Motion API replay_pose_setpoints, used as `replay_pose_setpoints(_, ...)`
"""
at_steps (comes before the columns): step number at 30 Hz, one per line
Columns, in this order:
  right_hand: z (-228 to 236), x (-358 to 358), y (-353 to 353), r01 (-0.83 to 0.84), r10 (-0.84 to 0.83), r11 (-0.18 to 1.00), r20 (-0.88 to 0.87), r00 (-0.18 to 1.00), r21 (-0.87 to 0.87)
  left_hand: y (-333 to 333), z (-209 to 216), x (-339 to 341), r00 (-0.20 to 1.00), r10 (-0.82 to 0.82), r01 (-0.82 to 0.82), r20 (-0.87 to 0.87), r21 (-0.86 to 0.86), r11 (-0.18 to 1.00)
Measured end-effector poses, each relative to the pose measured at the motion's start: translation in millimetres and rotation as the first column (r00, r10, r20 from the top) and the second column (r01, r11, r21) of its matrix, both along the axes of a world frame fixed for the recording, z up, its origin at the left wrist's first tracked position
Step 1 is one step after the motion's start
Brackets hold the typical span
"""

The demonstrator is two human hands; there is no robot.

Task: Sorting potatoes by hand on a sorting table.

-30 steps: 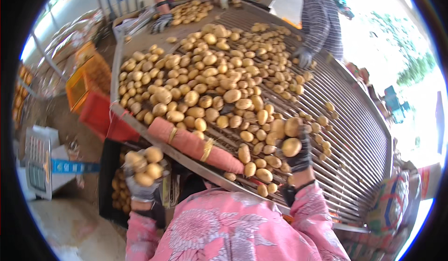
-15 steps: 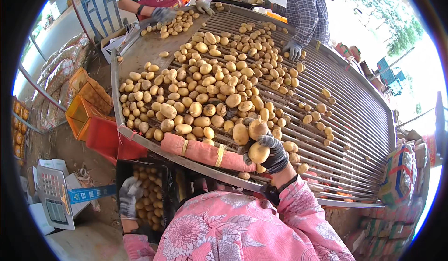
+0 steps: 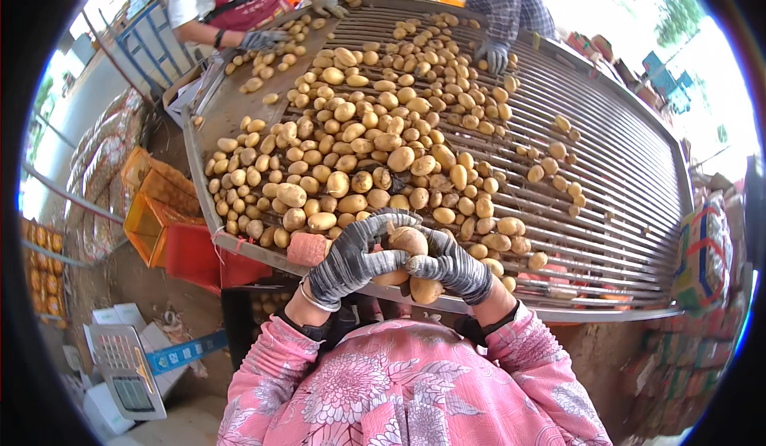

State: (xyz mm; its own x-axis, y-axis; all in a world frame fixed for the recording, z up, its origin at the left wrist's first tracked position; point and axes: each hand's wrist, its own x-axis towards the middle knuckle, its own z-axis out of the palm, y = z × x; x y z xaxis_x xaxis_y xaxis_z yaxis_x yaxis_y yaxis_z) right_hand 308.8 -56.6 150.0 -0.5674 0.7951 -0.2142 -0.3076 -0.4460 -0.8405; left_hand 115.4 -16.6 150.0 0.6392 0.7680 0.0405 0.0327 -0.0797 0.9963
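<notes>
Both my hands wear grey-and-black striped gloves and meet over the near edge of the sorting table [image 3: 574, 316]. My left hand [image 3: 357, 256] is closed around potatoes from the left, its fingertips against a round potato [image 3: 409, 242]. From the other side my right hand [image 3: 456, 269] grips the same small bunch, with a lower potato [image 3: 426, 290] showing beneath its fingers. Part of another potato shows below my left fingers. Just beyond my hands lies a broad heap of loose potatoes [image 3: 351, 135]. A pink padded roll [image 3: 308, 249] on the near rim is partly hidden by my left hand.
Across the table, one co-worker's gloved hands [image 3: 263, 40] are at potatoes; another's gloved hand [image 3: 494, 55] rests at the far right. Red [image 3: 194, 254] and orange crates [image 3: 148, 226] stand left. A dark crate with potatoes sits below the near edge, beside a scale [image 3: 128, 372].
My left hand has risen from the dark crate at lower left to join my right hand at the potatoes. My right hand has shifted slightly left. The view has turned a little.
</notes>
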Motion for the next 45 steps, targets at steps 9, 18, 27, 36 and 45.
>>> replay_pose_setpoints(9,-45,19,-7,0.231,-0.3,0.941,-0.292,0.908,-0.247,9,-41,66,0.916,0.241,0.023,0.32,-0.643,0.765)
replay_pose_setpoints(18,-62,94,-32,0.619,-0.714,0.652,-0.08,0.696,-0.437,54,-57,52,0.85,0.268,0.043,0.453,-0.567,0.822)
replay_pose_setpoints(27,-78,97,-73,0.666,-0.664,0.744,-0.166,0.729,-0.051,22,-87,29,0.862,0.285,0.166,0.42,-0.764,0.623)
replay_pose_setpoints(36,-62,116,-117,0.649,-0.693,0.721,-0.268,0.669,-0.243,6,-94,68,0.924,0.203,0.214,0.324,-0.879,0.426)
replay_pose_setpoints(45,-73,130,-161,0.672,-0.687,0.718,-0.343,0.641,-0.183,7,-63,127,0.986,-0.135,0.127,-0.098,-0.085,0.988)
